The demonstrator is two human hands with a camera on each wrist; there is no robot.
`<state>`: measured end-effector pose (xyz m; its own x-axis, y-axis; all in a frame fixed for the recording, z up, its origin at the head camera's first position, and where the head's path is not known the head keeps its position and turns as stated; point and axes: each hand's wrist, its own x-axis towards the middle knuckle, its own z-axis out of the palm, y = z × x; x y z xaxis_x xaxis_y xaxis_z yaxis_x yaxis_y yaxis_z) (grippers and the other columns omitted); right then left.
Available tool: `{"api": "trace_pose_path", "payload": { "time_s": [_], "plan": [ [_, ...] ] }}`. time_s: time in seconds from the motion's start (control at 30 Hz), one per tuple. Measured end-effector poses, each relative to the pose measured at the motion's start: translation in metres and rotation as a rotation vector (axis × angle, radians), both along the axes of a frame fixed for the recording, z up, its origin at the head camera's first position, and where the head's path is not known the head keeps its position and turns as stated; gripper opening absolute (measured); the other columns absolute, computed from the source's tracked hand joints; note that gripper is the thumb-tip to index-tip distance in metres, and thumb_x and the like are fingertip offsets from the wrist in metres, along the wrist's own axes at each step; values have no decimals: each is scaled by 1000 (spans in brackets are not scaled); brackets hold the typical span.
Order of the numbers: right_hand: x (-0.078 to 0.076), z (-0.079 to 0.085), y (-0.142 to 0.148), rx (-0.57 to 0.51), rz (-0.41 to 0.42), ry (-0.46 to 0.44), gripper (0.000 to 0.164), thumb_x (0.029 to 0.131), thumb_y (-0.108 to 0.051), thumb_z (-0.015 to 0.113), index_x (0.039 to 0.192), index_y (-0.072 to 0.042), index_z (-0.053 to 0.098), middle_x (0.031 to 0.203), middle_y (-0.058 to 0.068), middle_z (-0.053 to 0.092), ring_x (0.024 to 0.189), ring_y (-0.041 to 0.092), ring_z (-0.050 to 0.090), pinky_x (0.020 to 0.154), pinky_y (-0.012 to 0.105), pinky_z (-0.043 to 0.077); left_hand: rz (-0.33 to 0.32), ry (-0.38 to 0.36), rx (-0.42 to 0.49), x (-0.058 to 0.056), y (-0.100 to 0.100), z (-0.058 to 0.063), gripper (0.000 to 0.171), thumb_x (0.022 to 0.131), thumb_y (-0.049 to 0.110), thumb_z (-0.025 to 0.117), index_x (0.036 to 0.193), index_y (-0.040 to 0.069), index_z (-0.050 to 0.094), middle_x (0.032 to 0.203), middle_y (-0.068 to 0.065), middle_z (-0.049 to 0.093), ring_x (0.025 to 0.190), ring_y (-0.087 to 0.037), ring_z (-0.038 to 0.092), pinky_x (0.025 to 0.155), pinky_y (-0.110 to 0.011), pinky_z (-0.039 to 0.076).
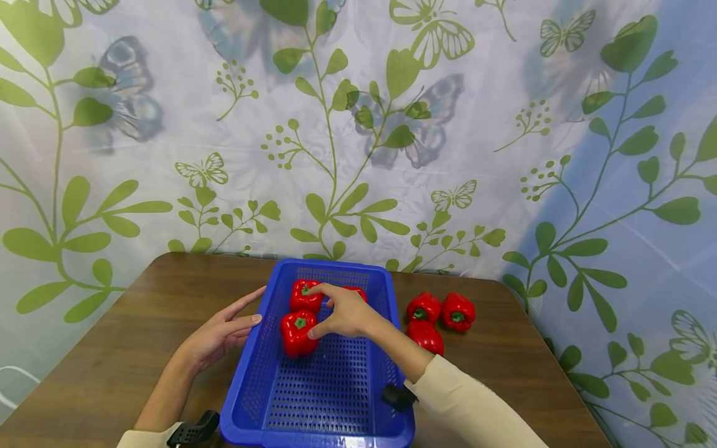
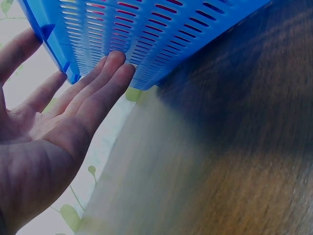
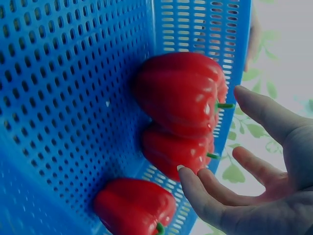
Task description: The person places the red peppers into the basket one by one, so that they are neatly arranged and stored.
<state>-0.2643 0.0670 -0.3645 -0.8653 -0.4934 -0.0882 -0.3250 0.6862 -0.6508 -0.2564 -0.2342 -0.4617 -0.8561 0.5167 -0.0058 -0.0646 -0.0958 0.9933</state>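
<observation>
A blue plastic basket (image 1: 319, 404) with slotted walls holds three red bell peppers with green stems. Two, the nearer pepper (image 1: 297, 345) and the farther pepper (image 1: 301, 300), stand against each other along the left wall. The third pepper (image 3: 132, 205) sits at the far end, partly hidden by my right hand in the head view. My right hand (image 1: 348, 314) hovers over the left pair, thumb and fingers spread and bent, with nothing gripped. Outside the left wall, my left hand (image 1: 215, 339) touches the basket, its fingers extended at the rim and slotted side.
Right of the basket, three more red bell peppers lie clustered on the wooden table (image 1: 504, 386): a back one (image 1: 424, 305), a right one (image 1: 458, 313) and a front one (image 1: 427, 339). A leaf-and-butterfly patterned curtain (image 1: 358, 155) hangs behind the table.
</observation>
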Motion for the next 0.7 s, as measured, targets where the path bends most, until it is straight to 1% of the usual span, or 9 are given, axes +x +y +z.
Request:
{"api": "trace_pose_path", "payload": {
  "time_s": [0.13,0.2,0.27,0.37,0.5,0.63,0.7],
  "plan": [
    [0,6,7,18,11,40,73,74,-27,90,140,-22,59,127,10,65,116,27,59,77,36,54,6,3,-10,0,0,0,66,107,17,48,164,19,14,149,-21,53,124,-30,65,100,-37,56],
    [0,9,11,30,12,56,74,74,-28,90,140,-21,58,122,9,66,111,26,60,78,37,53,7,6,-14,1,1,1,66,107,18,48,164,19,14,149,-22,51,125,-31,65,100,-37,56],
    [-1,11,16,42,7,70,75,74,-29,90,141,-22,57,121,9,65,110,26,60,80,38,53,7,10,-19,1,1,1,66,107,18,48,164,20,14,150,-23,51,125,-31,65,100,-37,56],
    [0,14,22,50,-9,77,76,74,-30,90,142,-23,56,125,10,65,114,28,60,84,43,55,8,12,-23,1,1,1,66,107,18,48,164,20,14,150,-23,51,124,-31,65,100,-38,56],
    [2,15,30,48,-14,88,75,75,-30,90,142,-25,56,136,12,62,123,33,58,88,48,55,12,11,-26,2,1,1,66,107,18,48,164,20,15,149,-21,53,124,-30,66,99,-38,56],
    [4,14,38,42,-7,97,74,77,-31,89,143,-26,55,137,12,62,122,33,58,86,48,55,12,11,-19,2,1,1,66,107,17,48,164,20,15,150,-22,51,124,-30,66,99,-37,56],
    [5,15,41,32,-9,102,74,77,-31,88,143,-25,56,139,11,61,123,34,58,88,49,55,9,12,-15,2,1,1,66,107,17,48,164,19,15,150,-23,51,124,-29,65,99,-37,56]
  ]
}}
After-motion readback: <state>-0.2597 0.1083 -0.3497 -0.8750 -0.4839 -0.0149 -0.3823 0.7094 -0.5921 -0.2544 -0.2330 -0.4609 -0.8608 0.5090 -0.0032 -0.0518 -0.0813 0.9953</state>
